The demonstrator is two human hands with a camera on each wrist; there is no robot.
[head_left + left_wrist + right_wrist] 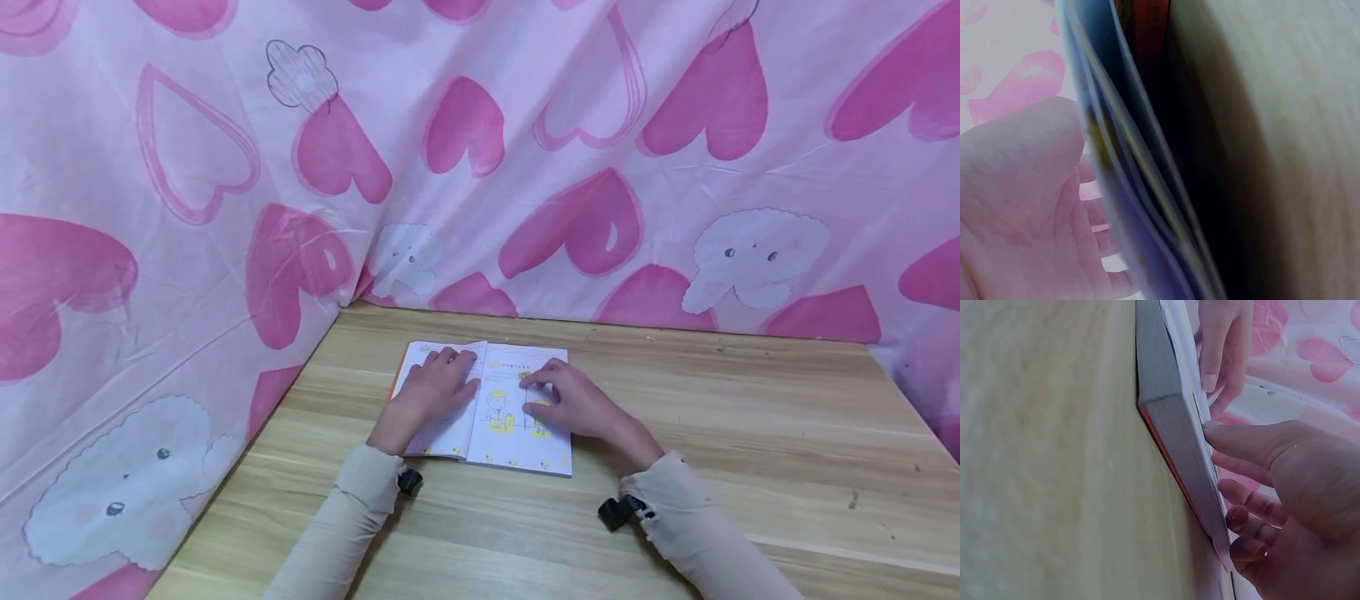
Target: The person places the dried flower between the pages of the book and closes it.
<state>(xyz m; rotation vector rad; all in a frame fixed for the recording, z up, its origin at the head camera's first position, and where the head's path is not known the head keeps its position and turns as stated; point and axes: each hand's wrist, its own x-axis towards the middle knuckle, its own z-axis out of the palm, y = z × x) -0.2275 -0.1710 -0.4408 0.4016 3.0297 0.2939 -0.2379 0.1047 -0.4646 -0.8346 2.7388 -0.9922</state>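
Note:
An open book (551, 450) with yellow drawings lies on the wooden table. My left hand (435, 385) rests on its left page, fingers spread near the fold. In the left wrist view the palm (1022, 200) is seen beside several raised page edges (1141, 162). Over the right page, the fingertips and thumb of my right hand (577, 404) touch the paper, with the fingers bent a little. The right wrist view shows that hand (1316, 494) at the thick page block (1179, 437), its thumb on the top page. Neither hand grips anything.
The light wooden table (750, 433) extends to the right of the book. A pink cloth with hearts (465, 125) hangs behind and to the left of the table. Black wrist cameras (617, 512) sit at both sleeve cuffs.

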